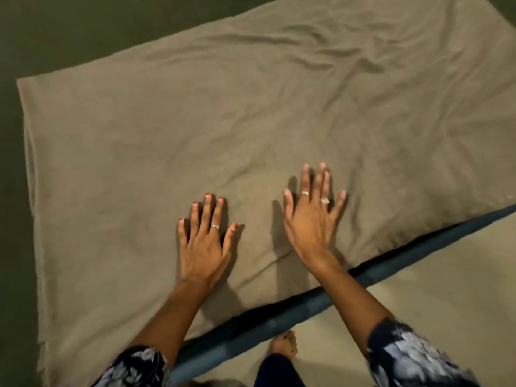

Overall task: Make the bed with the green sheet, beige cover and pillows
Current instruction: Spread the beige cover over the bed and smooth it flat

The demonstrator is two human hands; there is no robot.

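Left hand [205, 241] flat, fingers spread, palm down on beige cover [251, 113]; right hand [312, 216] likewise open and grasping nothing, blurred, contact with cloth uncertain. Cover spread over green sheet [55, 32], near edge along dark bed edge [307, 300]. Step in hand, as judged: smoothing the cover. Creases concentrated at far right; left part comparatively flat. Next move likely calls for open-palm strokes outward toward those creases, then squaring the edges. Long axis of cover running lower left to upper right, parallel to bed edge. Pillows not in view.
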